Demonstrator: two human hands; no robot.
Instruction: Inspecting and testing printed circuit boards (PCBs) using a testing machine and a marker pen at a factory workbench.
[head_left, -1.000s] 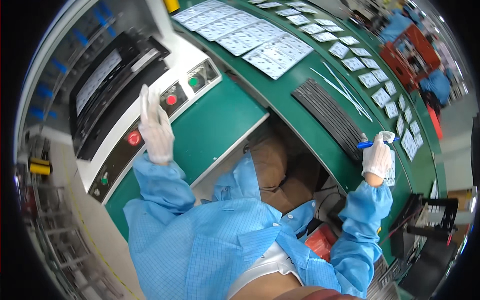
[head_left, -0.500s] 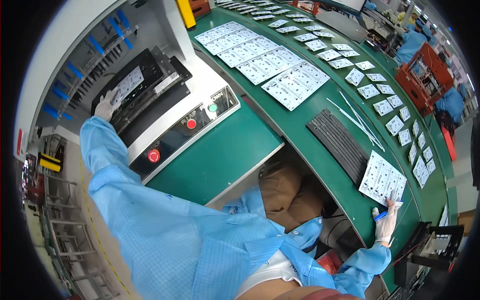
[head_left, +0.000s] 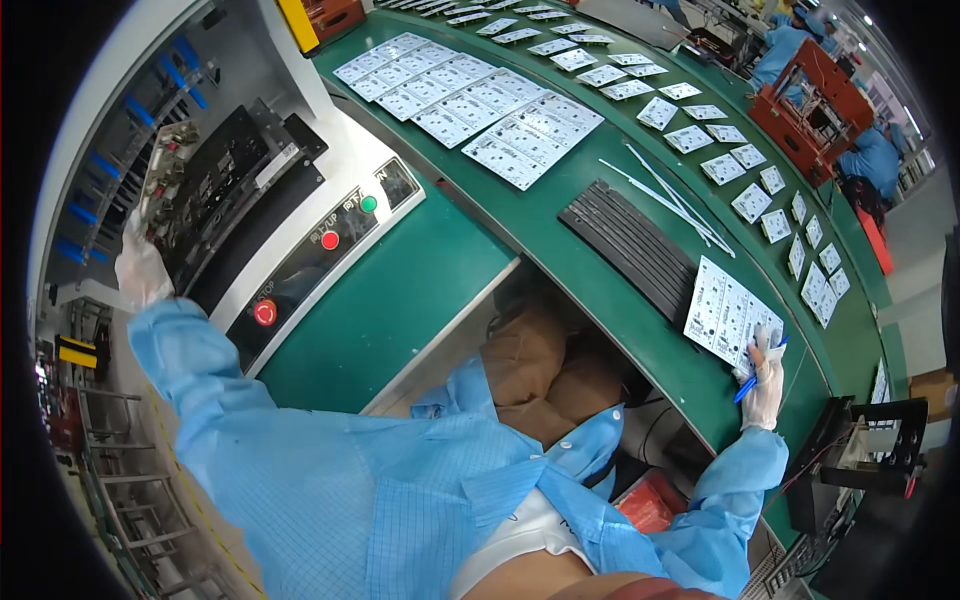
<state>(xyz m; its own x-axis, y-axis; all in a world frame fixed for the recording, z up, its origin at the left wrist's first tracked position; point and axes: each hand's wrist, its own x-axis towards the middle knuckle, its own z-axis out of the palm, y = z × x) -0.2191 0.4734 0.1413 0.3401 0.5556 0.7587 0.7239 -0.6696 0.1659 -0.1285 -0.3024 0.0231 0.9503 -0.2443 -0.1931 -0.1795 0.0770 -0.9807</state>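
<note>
At the far left, my left hand (head_left: 143,268) in a white glove is closed on the near end of a circuit board (head_left: 166,178). Tilted up on edge, the board shows a side crowded with components beside the black test fixture (head_left: 222,165) inside the white machine. On the right, my gloved right hand (head_left: 764,388) has a slim blue pen (head_left: 745,389) between its fingers. Those fingers also rest at the near right edge of a white circuit board panel (head_left: 727,312) on the green table; whether they pinch the panel is hard to see.
The machine's front carries a red stop button (head_left: 265,312), a red button (head_left: 330,240) and a green button (head_left: 369,204). Overlapping white panels (head_left: 535,138) lie beyond. A black ridged rack (head_left: 630,240) and thin white strips (head_left: 680,205) are nearby. Several small boards (head_left: 722,168) line the far side.
My left hand has raised the circuit board off the fixture and tipped it up, its component side now showing. My right hand stays at the panel, the pen at a different angle. The view has shifted.
</note>
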